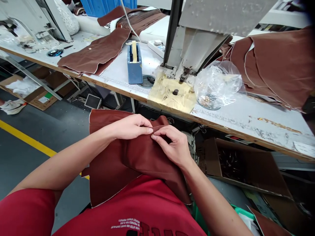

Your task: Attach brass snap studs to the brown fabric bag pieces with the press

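Note:
A reddish-brown leather piece (108,164) with pale raw edges drapes over my lap. My left hand (131,127) is closed on a fold of it near its upper part. Beside that, almost touching, my right hand (173,144) pinches with thumb and forefinger at the same fold. A tiny brass-coloured bit shows at the right fingertips, too small to name. Above my hands, on the table edge, stands a press machine (183,77) with its base covered in yellowed tape. To its right lies a clear plastic bag (219,82) with small brass-coloured pieces.
A blue tape dispenser (135,67) stands left of the press on the white worktable (110,78). Brown leather pieces (95,52) lie at left, and a larger stack (283,62) at right. Below the table sits a cardboard box (258,167). A person's shoe (12,106) shows far left.

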Demonstrator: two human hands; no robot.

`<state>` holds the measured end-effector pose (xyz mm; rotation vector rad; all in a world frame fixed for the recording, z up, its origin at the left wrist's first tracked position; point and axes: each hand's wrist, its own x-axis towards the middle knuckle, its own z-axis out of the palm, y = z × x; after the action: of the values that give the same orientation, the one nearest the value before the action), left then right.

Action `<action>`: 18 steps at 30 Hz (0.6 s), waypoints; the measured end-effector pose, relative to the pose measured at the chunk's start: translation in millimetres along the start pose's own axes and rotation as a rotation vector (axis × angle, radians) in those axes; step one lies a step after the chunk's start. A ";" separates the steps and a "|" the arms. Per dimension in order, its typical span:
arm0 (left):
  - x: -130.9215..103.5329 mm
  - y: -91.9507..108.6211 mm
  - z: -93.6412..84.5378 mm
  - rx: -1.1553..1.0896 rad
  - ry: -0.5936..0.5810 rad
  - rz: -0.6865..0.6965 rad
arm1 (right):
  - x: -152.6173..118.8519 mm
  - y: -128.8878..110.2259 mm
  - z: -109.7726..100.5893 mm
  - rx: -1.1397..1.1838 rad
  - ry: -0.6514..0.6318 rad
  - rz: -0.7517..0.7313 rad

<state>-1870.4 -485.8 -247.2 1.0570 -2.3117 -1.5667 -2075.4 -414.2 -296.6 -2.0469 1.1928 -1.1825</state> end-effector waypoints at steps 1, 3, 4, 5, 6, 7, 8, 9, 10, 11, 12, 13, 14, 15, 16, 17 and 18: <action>-0.4 0.3 0.3 0.017 0.000 -0.001 | -0.3 -0.1 0.7 0.002 -0.001 0.005; -0.8 1.1 1.0 0.072 0.012 -0.002 | -0.5 -0.1 2.6 0.001 -0.002 0.016; -1.0 1.5 1.3 0.107 0.026 0.004 | -0.3 0.1 3.4 -0.008 0.001 0.019; -1.3 1.9 1.7 0.144 0.046 0.014 | 0.0 0.5 4.1 -0.028 0.012 0.019; -1.9 2.6 2.3 0.179 0.070 0.026 | 0.5 1.0 4.2 -0.060 0.032 0.010; -2.9 3.4 3.1 0.208 0.094 0.040 | 1.1 1.6 3.6 -0.100 0.053 -0.009; -4.5 4.6 4.4 0.235 0.115 0.054 | 1.8 2.3 2.1 -0.141 0.066 -0.036; -6.7 6.2 6.3 0.267 0.135 0.066 | 2.3 3.0 -0.2 -0.177 0.061 -0.070; -9.7 8.1 9.0 0.308 0.152 0.083 | 2.6 3.5 -3.2 -0.202 0.035 -0.106; -13.3 10.0 12.5 0.363 0.168 0.111 | 2.5 3.8 -6.7 -0.216 -0.015 -0.136; -17.6 11.9 16.9 0.432 0.191 0.150 | 1.7 3.8 -10.3 -0.223 -0.075 -0.159; -22.2 13.4 21.9 0.511 0.222 0.196 | 0.3 3.5 -13.8 -0.230 -0.128 -0.179; -27.1 14.3 27.5 0.592 0.264 0.247 | -1.8 2.7 -16.7 -0.240 -0.164 -0.202; -32.1 14.6 33.3 0.669 0.311 0.299 | -4.7 1.4 -19.0 -0.256 -0.176 -0.230; -36.7 14.0 39.0 0.739 0.358 0.351 | -8.0 -0.3 -20.6 -0.278 -0.166 -0.264; -41.0 12.8 44.3 0.798 0.402 0.402 | -11.7 -2.3 -21.7 -0.305 -0.141 -0.305; -44.7 11.0 48.9 0.846 0.440 0.455 | -15.4 -4.7 -22.2 -0.333 -0.107 -0.348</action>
<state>-1866.4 -418.8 -248.1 0.7779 -2.6215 -0.1371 -2096.2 -398.3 -288.6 -2.6161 1.0669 -1.0592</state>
